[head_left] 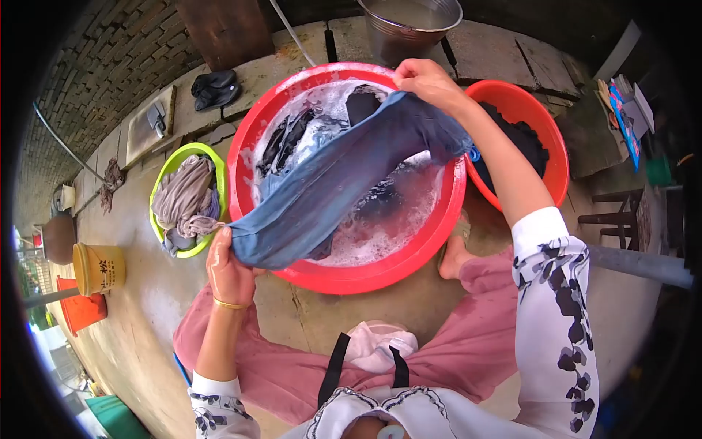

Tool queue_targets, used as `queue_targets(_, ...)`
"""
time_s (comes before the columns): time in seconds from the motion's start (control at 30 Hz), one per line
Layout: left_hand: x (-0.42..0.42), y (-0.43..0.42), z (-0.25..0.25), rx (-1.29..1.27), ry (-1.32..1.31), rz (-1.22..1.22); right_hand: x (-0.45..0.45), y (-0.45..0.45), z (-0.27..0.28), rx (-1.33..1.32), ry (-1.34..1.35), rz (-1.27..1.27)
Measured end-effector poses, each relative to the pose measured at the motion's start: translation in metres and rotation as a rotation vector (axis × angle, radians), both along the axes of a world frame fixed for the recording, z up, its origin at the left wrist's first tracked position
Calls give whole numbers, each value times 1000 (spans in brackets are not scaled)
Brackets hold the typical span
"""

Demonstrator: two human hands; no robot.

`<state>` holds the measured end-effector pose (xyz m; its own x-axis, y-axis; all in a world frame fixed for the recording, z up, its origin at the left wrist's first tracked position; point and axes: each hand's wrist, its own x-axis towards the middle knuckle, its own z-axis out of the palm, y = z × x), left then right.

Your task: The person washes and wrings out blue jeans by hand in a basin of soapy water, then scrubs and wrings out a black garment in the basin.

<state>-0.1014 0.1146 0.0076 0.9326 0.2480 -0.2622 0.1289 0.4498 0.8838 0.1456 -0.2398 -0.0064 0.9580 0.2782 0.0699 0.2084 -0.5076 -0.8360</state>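
A wet blue garment (329, 175) is stretched slantwise above a large red basin (365, 282); its exact kind is not clear. At its lower left end, my left hand (230, 269) has its fingers closed on the cloth. My right hand (431, 86) pinches the other end over the basin's far right rim. Sudsy, murky water (380, 238) fills the basin, with dark and light clothes (289, 139) soaking in it. Part of the water and laundry is hidden behind the stretched cloth.
Left of the basin stands a green tub (156, 205) of greyish clothes; right, a red-orange tub (557, 139) of dark clothes. A metal bucket (409, 44) is at the back. A yellow bucket (102, 271) stands far left, a wooden stool (610, 218) far right.
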Motion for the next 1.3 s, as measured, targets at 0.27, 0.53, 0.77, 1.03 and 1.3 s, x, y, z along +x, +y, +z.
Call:
queue_targets(0.27,-28,12,-69,-146,371,-55,8,-17,-164,36,396,-177)
queue_targets(0.53,-27,14,-78,-5,523,-130,14,-5,-286,141,634,-417)
queue_targets(0.77,-31,16,-78,77,620,-143,24,44,-282,-582,654,-454)
queue_targets(1.03,-36,13,-75,344,549,-291,-21,3,-222,176,648,-286)
queue_targets(1.3,-78,52,-123,1013,372,-565,-31,-152,-123,685,555,-712)
